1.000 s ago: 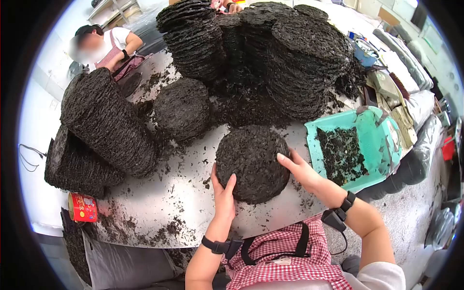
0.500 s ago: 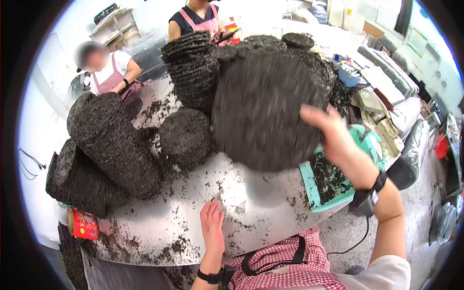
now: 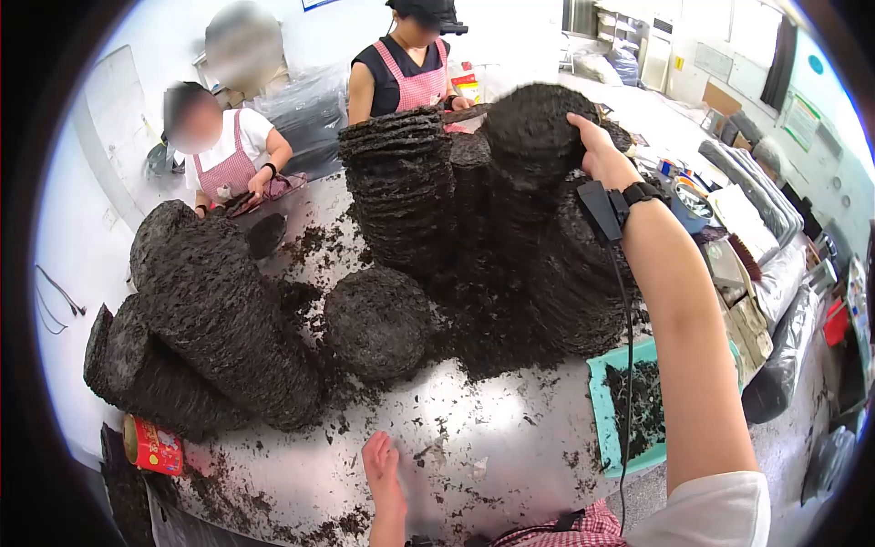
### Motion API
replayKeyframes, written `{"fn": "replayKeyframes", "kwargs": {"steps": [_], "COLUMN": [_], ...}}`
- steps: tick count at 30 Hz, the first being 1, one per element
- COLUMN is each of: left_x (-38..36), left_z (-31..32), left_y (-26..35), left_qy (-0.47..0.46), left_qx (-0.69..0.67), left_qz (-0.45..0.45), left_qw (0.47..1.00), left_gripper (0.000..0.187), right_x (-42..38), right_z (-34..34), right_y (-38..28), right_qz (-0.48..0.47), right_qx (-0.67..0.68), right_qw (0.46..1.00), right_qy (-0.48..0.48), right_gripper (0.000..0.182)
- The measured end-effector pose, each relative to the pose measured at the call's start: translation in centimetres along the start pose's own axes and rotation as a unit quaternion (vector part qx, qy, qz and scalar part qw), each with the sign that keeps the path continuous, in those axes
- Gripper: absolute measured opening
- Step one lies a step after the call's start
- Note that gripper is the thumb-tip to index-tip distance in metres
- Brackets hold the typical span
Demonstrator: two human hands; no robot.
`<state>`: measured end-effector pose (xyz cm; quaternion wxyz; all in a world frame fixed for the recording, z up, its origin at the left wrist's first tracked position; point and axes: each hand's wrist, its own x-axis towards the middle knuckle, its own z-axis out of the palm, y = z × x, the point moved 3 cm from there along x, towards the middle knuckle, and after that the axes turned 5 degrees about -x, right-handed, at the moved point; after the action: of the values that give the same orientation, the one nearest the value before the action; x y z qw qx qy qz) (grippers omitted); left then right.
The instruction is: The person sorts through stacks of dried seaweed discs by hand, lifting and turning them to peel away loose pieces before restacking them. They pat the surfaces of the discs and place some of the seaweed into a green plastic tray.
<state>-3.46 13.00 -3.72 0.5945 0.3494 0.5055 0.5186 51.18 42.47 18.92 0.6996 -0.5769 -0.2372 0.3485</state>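
Note:
At the back of the table my right hand (image 3: 599, 149) grips the right edge of a dark, round, flaky disc (image 3: 536, 117) that looks like dried seaweed, its thumb on top. That disc lies over a tall stack of similar discs (image 3: 515, 205). Low over the metal table's (image 3: 428, 488) front part is my left hand (image 3: 385, 474), holding nothing, fingers loosely bent. A short round pile (image 3: 378, 321) sits ahead of it, and another tall stack (image 3: 394, 201) rises behind that pile. Below my right forearm leans one more stack (image 3: 574, 283).
Leaning stacks (image 3: 214, 310) fill the table's left side, near a red can (image 3: 153, 445). A teal tray (image 3: 602, 401) of dark scraps lies under my right arm. Two people in checked aprons, one at the left (image 3: 228, 150) and one at the back (image 3: 406, 68), stand across the table.
My right hand has carried the disc away from me, up onto the back stack. The left hand has shifted slightly down and left, and the view has tilted up.

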Motion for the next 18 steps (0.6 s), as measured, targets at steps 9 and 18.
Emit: {"fn": "replayKeyframes", "kwargs": {"steps": [9,18], "left_x": [7.8,15.7], "left_z": [0.7,-0.3], "left_y": [0.3,-0.9], "left_qy": [-0.011,0.063], "left_qx": [-0.003,-0.236], "left_qz": [-0.002,-0.119], "left_qw": [1.0,0.962], "left_gripper": [0.065,0.075], "right_x": [-5.5,-31.9], "right_z": [0.5,13.5], "right_y": [-5.0,15.1], "right_qz": [-0.23,-0.417], "right_qx": [-0.438,-0.429], "right_qw": [0.805,0.683], "right_qy": [0.327,-0.42], "right_gripper": [0.076,0.052]}}
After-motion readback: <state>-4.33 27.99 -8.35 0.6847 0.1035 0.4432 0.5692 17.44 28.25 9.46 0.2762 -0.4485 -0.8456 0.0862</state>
